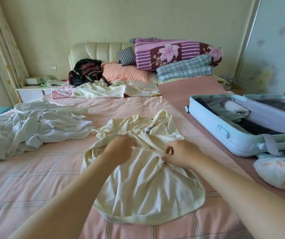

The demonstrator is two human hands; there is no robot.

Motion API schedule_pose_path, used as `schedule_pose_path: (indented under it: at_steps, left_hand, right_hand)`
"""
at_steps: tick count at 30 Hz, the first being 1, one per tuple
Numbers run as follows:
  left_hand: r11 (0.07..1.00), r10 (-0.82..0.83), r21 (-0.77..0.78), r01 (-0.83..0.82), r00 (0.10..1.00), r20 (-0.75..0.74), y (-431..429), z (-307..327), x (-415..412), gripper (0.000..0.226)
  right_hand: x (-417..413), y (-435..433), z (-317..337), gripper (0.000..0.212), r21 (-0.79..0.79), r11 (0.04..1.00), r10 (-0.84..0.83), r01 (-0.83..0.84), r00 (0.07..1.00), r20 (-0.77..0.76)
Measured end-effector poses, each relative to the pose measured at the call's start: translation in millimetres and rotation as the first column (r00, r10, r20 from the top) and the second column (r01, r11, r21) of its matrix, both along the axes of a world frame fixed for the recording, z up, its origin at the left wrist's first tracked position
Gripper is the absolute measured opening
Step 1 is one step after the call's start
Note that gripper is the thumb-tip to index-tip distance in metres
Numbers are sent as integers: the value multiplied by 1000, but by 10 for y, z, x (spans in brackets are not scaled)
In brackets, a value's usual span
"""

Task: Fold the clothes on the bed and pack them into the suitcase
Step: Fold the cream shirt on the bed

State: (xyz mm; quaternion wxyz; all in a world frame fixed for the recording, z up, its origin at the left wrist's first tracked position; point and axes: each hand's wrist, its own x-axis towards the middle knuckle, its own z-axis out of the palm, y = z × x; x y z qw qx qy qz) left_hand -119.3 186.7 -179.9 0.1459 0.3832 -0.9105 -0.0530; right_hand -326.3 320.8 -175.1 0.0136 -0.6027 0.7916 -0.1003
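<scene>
Our left hand (121, 150) and right hand (178, 155) pinch the unfolded cream shirt (143, 183) in curled fingers (129, 141); 1 white heap (34, 125) waits on the bed (34, 178), suitcase (207, 128) partly packed.

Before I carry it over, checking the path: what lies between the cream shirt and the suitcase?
Head view: only bare checked sheet and a plain pink mat between cream shirt and suitcase.

Black backpack (86, 72), peach pillow (126, 74), checked cushion (126, 56), purple floral quilt (172, 54) atop plaid quilt (183, 70), by headboard (95, 50)
</scene>
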Motion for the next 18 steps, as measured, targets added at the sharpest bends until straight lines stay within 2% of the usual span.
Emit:
schedule_pose_path:
  at_steps: [1,3,6,8,10,12,14,15,16,18]
  left_hand:
    - [992,47,-116,-44,998,28,-84,-43,-19,41]
    - [966,172,-217,-143,978,120,-205,-82,-48,60]
    - [933,315,-259,-249,914,257,-270,-97,-34,69]
    - [926,353,-250,-284,888,296,-308,-99,5,67]
    - [916,384,-244,-320,874,296,-365,-108,61,65]
    - [891,436,-262,-370,856,277,-423,-128,119,59]
    - [885,452,-246,-395,854,257,-463,-136,179,50]
    - [898,428,-227,-377,868,250,-488,-144,203,42]
    - [917,388,-193,-350,896,216,-507,-152,222,33]
    - [956,294,-49,-291,954,67,-490,-149,255,24]
  right_hand:
    - [18,-44,-70,41,41,999,22,-22,1000,-18]
    - [66,-107,-175,48,71,996,54,-51,998,-41]
    - [37,-167,-200,17,-74,995,60,-66,995,-81]
    - [-18,-157,-115,19,-120,992,24,-48,981,-191]
    - [-84,-146,-4,25,-30,999,-31,22,941,-337]
    - [-145,-157,34,35,142,972,-87,187,850,-520]
    - [-133,-148,12,39,232,913,-140,336,791,-595]
    - [-110,-159,-16,43,230,910,-151,344,794,-589]
    - [-76,-181,-56,48,197,937,-134,287,821,-555]
    - [19,-249,-162,50,62,997,-7,35,911,-412]
